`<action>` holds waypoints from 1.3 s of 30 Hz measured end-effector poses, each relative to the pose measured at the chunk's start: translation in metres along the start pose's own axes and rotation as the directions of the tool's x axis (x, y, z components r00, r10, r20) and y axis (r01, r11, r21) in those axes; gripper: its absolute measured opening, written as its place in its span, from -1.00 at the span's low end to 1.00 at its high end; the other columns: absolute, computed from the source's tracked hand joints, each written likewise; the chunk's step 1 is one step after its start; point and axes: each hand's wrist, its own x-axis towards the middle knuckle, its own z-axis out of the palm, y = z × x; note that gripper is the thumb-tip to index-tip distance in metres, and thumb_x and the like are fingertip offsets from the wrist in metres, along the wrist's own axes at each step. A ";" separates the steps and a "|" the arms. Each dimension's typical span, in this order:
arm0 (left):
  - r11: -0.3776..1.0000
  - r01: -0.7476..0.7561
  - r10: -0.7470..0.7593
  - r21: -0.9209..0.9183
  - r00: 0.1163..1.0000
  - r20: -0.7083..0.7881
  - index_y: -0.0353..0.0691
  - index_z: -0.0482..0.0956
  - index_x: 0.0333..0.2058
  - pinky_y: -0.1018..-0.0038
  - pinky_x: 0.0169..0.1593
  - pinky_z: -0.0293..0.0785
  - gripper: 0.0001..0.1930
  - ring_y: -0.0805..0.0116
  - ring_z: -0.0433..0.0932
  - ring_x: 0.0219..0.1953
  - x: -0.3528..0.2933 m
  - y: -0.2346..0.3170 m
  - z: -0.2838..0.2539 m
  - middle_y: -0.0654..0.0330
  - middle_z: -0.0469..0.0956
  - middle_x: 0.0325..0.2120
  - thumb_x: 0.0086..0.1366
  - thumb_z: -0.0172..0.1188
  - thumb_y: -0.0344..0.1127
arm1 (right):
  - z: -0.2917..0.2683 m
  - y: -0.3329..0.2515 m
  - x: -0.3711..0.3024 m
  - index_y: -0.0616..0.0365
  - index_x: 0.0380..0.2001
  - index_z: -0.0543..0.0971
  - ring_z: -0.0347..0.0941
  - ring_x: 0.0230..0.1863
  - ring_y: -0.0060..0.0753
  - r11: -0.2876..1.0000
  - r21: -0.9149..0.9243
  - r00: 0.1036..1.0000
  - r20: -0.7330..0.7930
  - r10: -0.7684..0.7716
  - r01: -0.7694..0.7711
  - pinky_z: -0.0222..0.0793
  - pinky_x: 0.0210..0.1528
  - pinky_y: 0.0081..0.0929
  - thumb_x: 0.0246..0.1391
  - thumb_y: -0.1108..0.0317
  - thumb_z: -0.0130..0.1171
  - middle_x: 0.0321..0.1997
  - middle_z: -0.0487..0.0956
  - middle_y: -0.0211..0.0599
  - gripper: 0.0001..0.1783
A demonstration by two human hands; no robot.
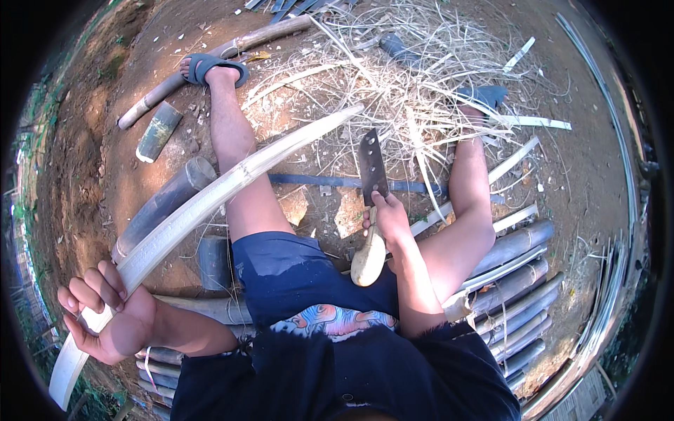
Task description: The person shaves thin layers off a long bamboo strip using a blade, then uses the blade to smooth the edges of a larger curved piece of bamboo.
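Note:
My left hand (pixel 125 324), at the lower left, is closed round a long pale split bamboo strip (pixel 210 195). From below the hand the strip runs up and right, over my left leg, its tapered far tip above the knife. Near the middle, my right hand (pixel 390 223) grips a knife (pixel 373 168) where blade and handle meet. Its dark, broad blade has holes and points away from me, apart from the strip. The bulbous, pale handle end comes back toward my lap.
A heap of thin bamboo shavings (pixel 428 91) covers the ground around my right foot. Dark bamboo sections (pixel 163 203) lie by my left leg, with a long pole (pixel 274 34) beyond. A bamboo-pole seat (pixel 516 295) is under me. Long strips (pixel 609 302) lie far right.

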 end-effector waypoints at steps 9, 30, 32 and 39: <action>0.996 0.059 -0.056 0.059 0.997 -0.057 -0.14 0.26 -0.42 0.51 -0.60 -0.07 -0.72 0.51 -0.01 -0.78 -0.018 0.014 0.032 0.31 0.13 -0.73 0.40 -0.09 -0.09 | 0.025 0.011 -0.136 0.21 0.17 0.46 0.48 -0.63 -0.39 0.687 -0.405 0.797 0.280 -0.535 0.604 0.41 -0.56 -0.38 0.41 0.28 -0.03 -0.57 0.49 -0.19 -0.63; 0.998 0.064 -0.062 0.018 0.991 -0.119 -0.11 0.33 -0.47 0.58 -0.62 -0.01 -0.68 0.53 0.07 -0.76 -0.059 0.001 0.060 0.33 0.14 -0.75 0.38 -0.05 -0.04 | 0.034 -0.027 -0.107 0.15 0.28 0.42 0.56 -0.45 0.05 0.115 -0.535 0.478 0.611 -0.631 0.837 0.48 -0.40 -0.13 0.00 0.49 0.24 -0.47 0.52 0.01 -0.31; 0.999 0.048 -0.047 0.008 0.989 -0.138 -0.11 0.35 -0.46 0.59 -0.62 -0.01 -0.68 0.54 0.07 -0.76 -0.059 -0.003 0.054 0.33 0.14 -0.75 0.38 -0.05 -0.03 | 0.043 -0.036 -0.142 0.19 0.27 0.42 0.56 -0.45 0.04 0.047 -0.563 0.487 0.667 -0.563 0.825 0.49 -0.40 -0.15 0.00 0.47 0.24 -0.44 0.52 -0.01 -0.32; 0.999 0.026 -0.023 0.020 0.987 -0.161 -0.11 0.40 -0.46 0.59 -0.60 0.02 -0.68 0.54 0.09 -0.74 -0.059 -0.002 0.057 0.35 0.14 -0.73 0.38 -0.02 -0.02 | 0.038 -0.032 -0.101 0.18 0.26 0.42 0.54 -0.46 0.15 0.017 -0.603 0.494 0.638 -0.591 0.798 0.50 -0.38 -0.08 -0.05 0.48 0.28 -0.45 0.52 0.02 -0.29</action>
